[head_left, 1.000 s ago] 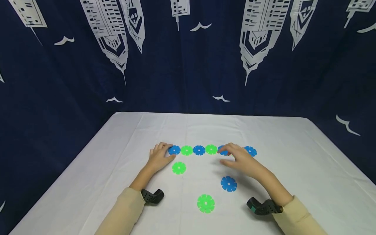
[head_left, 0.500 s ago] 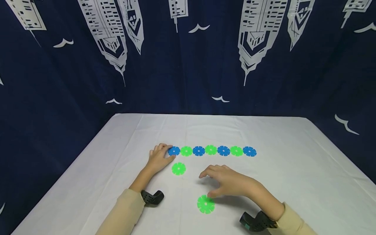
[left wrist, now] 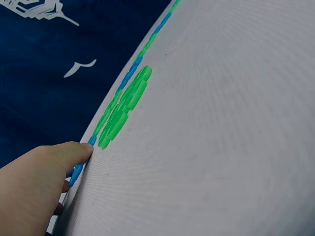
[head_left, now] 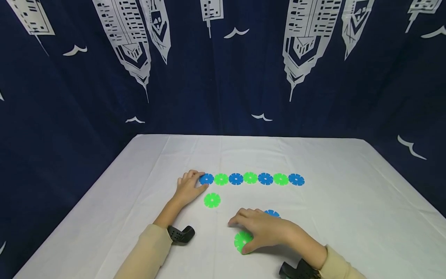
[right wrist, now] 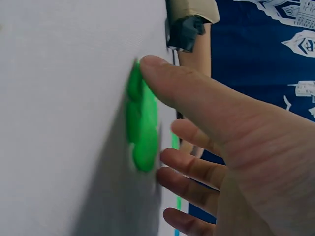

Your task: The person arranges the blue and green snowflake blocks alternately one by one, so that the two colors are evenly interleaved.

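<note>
Hands lay on a table (head_left: 348,201) draped in white cloth, in front of a dark blue curtain (head_left: 223,77) printed with white towers and birds. The right hand (head_left: 266,230) rested over a green notched disc (head_left: 241,241) near the table's near edge, about midway along it; the thumb touched the disc's near rim and the fingers arched over its far side, loosely spread. From the right wrist view the thumb tip pressed on the disc's edge while the other fingers hovered just beside it, so the hand was not yet closed round the piece. A blue disc (head_left: 272,212) peeked out just beyond the knuckles of that hand.

The left hand (head_left: 188,188) lay relaxed with its fingers fairly straight, its fingertips touching the leftmost blue piece of a row of discs (head_left: 251,178). That row ran parallel to the table's far edge, around the middle of the cloth, alternating blue and green, seven pieces touching one another. A lone green disc (head_left: 212,200) sat just on the near side of the row's left end, beside the left thumb.
</note>
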The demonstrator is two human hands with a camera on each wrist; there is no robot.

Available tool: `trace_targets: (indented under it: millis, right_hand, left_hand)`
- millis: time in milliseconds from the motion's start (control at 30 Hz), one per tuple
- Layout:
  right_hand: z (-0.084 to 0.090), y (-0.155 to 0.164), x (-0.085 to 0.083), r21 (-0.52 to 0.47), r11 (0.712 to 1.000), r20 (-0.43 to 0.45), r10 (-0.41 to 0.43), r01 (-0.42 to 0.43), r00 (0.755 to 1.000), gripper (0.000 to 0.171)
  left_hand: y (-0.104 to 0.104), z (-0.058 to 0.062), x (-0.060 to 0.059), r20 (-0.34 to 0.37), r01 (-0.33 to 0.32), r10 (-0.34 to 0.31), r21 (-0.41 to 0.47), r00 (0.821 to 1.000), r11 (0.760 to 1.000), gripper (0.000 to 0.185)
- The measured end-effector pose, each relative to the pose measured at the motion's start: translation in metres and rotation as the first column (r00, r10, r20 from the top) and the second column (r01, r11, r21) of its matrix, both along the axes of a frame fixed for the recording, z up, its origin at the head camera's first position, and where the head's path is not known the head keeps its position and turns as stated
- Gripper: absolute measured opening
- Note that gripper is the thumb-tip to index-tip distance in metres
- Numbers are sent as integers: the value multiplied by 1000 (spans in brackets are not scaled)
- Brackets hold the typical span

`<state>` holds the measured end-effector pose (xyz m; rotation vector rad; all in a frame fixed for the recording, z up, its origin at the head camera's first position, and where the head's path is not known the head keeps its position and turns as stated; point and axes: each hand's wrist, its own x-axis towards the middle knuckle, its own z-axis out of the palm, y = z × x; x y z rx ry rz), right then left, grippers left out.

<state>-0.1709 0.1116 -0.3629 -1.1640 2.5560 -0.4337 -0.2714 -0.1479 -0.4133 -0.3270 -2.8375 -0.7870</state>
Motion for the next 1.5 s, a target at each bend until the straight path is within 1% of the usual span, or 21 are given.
trace_targets:
  millis: [200, 300, 367, 433, 500, 567, 600, 667, 733, 833, 933, 1000, 1133, 1233, 1300, 1433, 1500]
  right_hand:
    - [-7, -4, -1, -14, 1000, -5, 19, -19, 1000, 63]
    - [-10, -5, -2, -38, 999, -35, 2, -3, 999, 60]
    - [-11, -5, -4, -53, 999, -30, -14, 13, 999, 59]
    - [-11, -3, -6, -69, 997, 15, -26, 27, 1000, 60]
    - [-10, 0, -8, -82, 996, 90, -21, 28, 996, 59]
    - [-8, 2, -10, -96, 995, 171, -17, 33, 985, 57]
    - [-7, 4, -11, -100, 994, 196, -13, 33, 981, 56]
    - [-7, 5, -12, -109, 994, 216, -9, 34, 976, 52]
    - [-8, 5, -13, -108, 993, 194, -19, 40, 981, 52]
    - [-12, 4, -15, -106, 993, 96, -42, 52, 995, 55]
    - [-17, 2, -16, -111, 991, 7, -77, 77, 997, 56]
    - [-20, 2, -17, -118, 989, -13, -97, 94, 995, 55]
    - [-23, 1, -18, -144, 984, -6, -103, 101, 995, 52]
    - [-24, 1, -19, -176, 980, 22, -93, 95, 995, 50]
    - [-25, 2, -20, -203, 972, 81, -100, 115, 992, 47]
    - [-26, 3, -22, -256, 949, 217, -131, 186, 967, 41]
    - [-27, 4, -23, -279, 936, 265, -140, 215, 954, 40]
  left_hand:
    - [0, 1, 0, 4, -4, 4, -1, 1000, 1000, 52]
    - [0, 1, -1, 2, -5, 5, 2, 1000, 1000, 52]
    - [0, 1, -1, 2, -5, 5, 3, 1000, 1000, 52]
    - [0, 1, -1, 3, -4, 4, 6, 1000, 1000, 52]
    - [0, 1, -1, 3, -3, 3, 5, 1000, 1000, 52]
    - [0, 1, -1, 1, -2, 2, 5, 1000, 1000, 53]
    - [0, 1, -1, 0, -2, 2, 5, 1000, 1000, 52]
    - [0, 1, -1, -3, -3, 3, 3, 1000, 1000, 52]
    - [0, 2, -1, -4, -4, 4, 6, 1000, 1000, 52]
    - [1, 1, 0, -2, -7, 8, 7, 1000, 1000, 52]
    - [1, 1, 0, -1, -9, 9, 3, 1000, 1000, 52]
    - [1, 1, 0, -3, -6, 6, 1, 1000, 1000, 52]
    - [1, 0, -1, 0, -6, 6, 5, 1000, 1000, 52]
    - [1, -1, -1, 2, -10, 10, 1, 1000, 1000, 52]
    - [0, -1, -1, 0, -10, 10, -1, 1000, 1000, 52]
    - [0, -1, -1, 2, -8, 8, -1, 1000, 1000, 52]
    - [0, -1, -1, 3, -7, 7, 1, 1000, 1000, 52]
